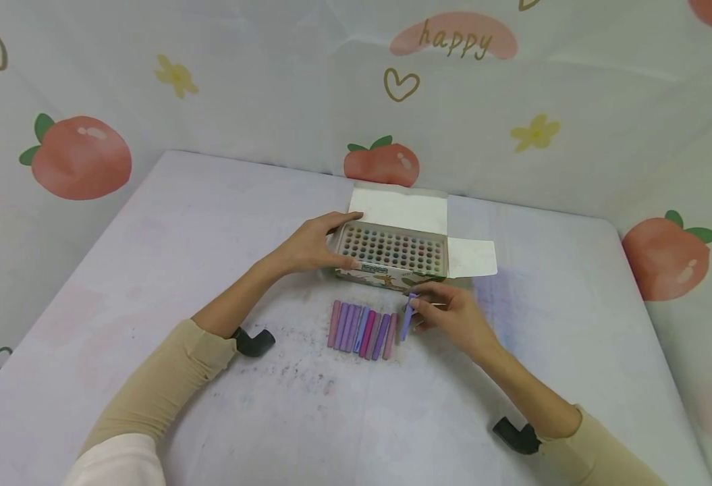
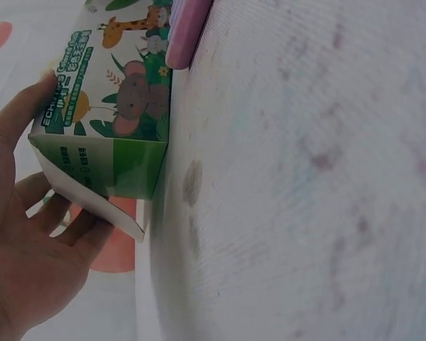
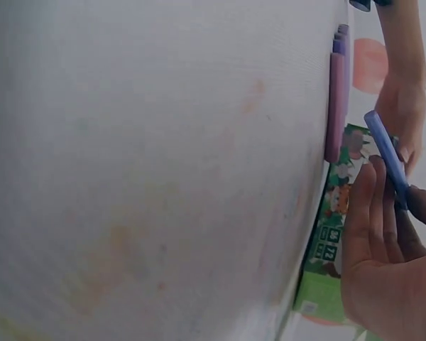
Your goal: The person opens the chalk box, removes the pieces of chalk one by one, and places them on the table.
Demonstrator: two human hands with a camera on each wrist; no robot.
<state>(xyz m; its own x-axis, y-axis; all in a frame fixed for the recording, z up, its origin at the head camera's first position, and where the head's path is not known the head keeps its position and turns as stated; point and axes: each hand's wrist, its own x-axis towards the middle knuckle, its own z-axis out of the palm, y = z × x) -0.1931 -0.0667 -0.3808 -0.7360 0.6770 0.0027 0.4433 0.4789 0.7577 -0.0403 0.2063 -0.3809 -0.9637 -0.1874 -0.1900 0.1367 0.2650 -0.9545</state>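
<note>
An open cardboard chalk box point(image 1: 386, 278), printed with animals, holds rows of colored chalk sticks standing on end. My left hand point(image 1: 310, 244) grips the box's left end, thumb at the front edge and fingers toward the back. In the left wrist view, the fingers of that hand point(image 2: 35, 241) lie partly behind a side flap. Between thumb and fingers, my right hand point(image 1: 453, 314) pinches a blue-purple chalk stick point(image 3: 388, 153), tilted in front of the box. Left of it, a row of purple and pink chalk sticks point(image 1: 364, 331) lies side by side on the table.
The box's white lid point(image 1: 398, 208) is folded back, and a side flap point(image 1: 472, 258) sticks out to the right. Chalk dust marks the white table point(image 1: 307, 432). Behind it hangs a fruit-printed cloth point(image 1: 270, 81). Black curved pieces point(image 1: 255, 343) sit by both wrists.
</note>
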